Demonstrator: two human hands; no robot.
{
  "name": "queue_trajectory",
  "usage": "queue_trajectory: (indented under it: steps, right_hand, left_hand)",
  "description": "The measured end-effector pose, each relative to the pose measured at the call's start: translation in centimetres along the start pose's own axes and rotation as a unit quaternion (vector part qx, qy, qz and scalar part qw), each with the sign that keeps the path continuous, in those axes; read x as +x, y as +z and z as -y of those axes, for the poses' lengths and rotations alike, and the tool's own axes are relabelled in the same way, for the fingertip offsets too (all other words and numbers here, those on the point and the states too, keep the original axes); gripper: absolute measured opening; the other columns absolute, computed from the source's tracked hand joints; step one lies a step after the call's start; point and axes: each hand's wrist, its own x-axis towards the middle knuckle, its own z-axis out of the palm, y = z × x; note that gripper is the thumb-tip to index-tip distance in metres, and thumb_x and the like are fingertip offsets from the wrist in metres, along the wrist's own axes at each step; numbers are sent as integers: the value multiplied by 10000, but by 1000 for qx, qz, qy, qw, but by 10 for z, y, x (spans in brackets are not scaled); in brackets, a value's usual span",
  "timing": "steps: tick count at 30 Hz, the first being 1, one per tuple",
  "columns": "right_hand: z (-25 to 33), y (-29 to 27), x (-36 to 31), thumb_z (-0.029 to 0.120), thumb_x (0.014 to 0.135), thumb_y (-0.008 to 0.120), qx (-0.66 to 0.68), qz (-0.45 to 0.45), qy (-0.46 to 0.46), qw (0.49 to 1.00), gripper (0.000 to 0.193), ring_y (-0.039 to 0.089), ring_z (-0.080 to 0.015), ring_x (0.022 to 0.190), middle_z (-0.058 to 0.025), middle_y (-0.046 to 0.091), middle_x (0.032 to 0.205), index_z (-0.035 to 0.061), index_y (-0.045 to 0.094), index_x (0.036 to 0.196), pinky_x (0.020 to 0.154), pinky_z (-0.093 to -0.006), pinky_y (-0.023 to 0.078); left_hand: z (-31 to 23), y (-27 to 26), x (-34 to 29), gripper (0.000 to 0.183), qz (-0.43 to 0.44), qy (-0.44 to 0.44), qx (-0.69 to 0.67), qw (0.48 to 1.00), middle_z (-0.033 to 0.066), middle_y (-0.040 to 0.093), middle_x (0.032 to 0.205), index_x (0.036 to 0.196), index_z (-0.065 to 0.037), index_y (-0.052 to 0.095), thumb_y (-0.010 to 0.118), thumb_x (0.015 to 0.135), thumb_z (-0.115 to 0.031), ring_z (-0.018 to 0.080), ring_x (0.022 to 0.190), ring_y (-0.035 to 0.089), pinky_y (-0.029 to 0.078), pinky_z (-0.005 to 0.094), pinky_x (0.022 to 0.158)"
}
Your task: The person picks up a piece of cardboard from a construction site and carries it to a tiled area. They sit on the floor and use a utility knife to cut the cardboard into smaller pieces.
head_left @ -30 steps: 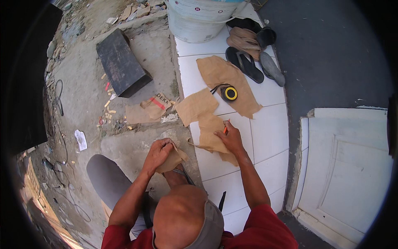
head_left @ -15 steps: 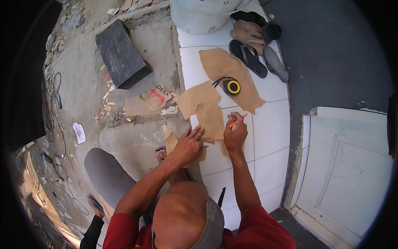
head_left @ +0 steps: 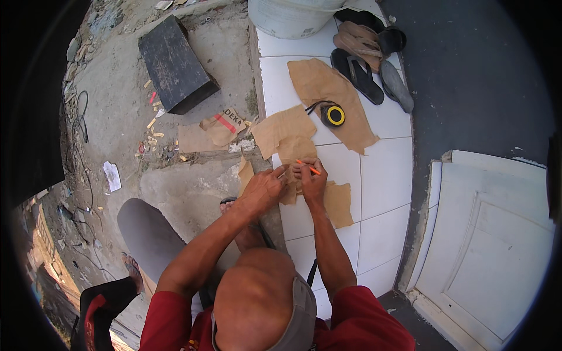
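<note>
My right hand [head_left: 310,182] is closed round an orange pen [head_left: 308,167], held over torn brown paper [head_left: 297,145] on the white tiles. Close beside it, my left hand [head_left: 266,188] lies on the paper's left edge with its fingers stretched toward the right hand. The pen's tip is too small to make out. Another brown piece [head_left: 338,205] rests just right of my right wrist. Beyond the hands, a black and yellow tape measure [head_left: 334,116] sits on a larger brown sheet [head_left: 319,80].
Sandals [head_left: 357,76] are piled by the dark wall, near a white bucket [head_left: 293,17]. A black block [head_left: 178,65] stands on the rough concrete at left, amid scraps and a cable [head_left: 82,117]. A white panelled door [head_left: 492,245] is at right. Another person's leg [head_left: 111,298] shows lower left.
My right hand has moved left with the pen, from beside the paper to over it, close to my left hand. The brown piece by the right wrist shows more fully. The other person's leg has shifted.
</note>
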Motion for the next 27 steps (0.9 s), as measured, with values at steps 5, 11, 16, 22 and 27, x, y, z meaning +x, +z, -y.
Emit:
queue_trajectory:
  steps: [5,11,16,22,27]
  right_hand:
    - [-3,-9,-1,66,1050,655,-56,14,-15,998,124,734,-153,809,-138,760,953,-35,633,1118,748,-309,633]
    - [-1,-4,-4,51,1002,740,-108,-21,-51,993,112,694,-108,757,-80,742,869,-11,652,1032,681,-270,582]
    - [-9,-1,-13,50,964,780,-134,-25,-57,989,126,646,-77,692,-44,726,818,10,661,967,613,-265,522]
    - [-10,-2,-10,36,923,795,-147,-33,-86,985,126,647,-85,634,-45,714,737,20,670,927,584,-299,524]
    - [-10,-2,-9,45,919,804,-139,-26,-80,987,139,636,-84,623,-51,713,729,19,669,899,575,-302,517]
  left_hand:
    - [19,7,9,227,-77,134,243,958,200,538,1624,1068,-52,809,658,956,-180,387,1549,450,397,557,1250]
    - [20,26,7,274,-63,131,221,964,227,476,1672,1079,-2,811,635,969,-180,395,1590,395,369,542,1279]
    - [30,31,5,286,-84,135,189,969,230,471,1673,1087,33,808,629,967,-155,393,1590,396,368,535,1284]
    - [30,30,5,278,-81,127,168,974,220,475,1672,1074,40,809,622,967,-136,376,1591,402,385,537,1273]
    - [30,32,3,275,-93,121,136,979,212,468,1678,1035,67,801,610,979,-122,371,1593,397,395,537,1265]
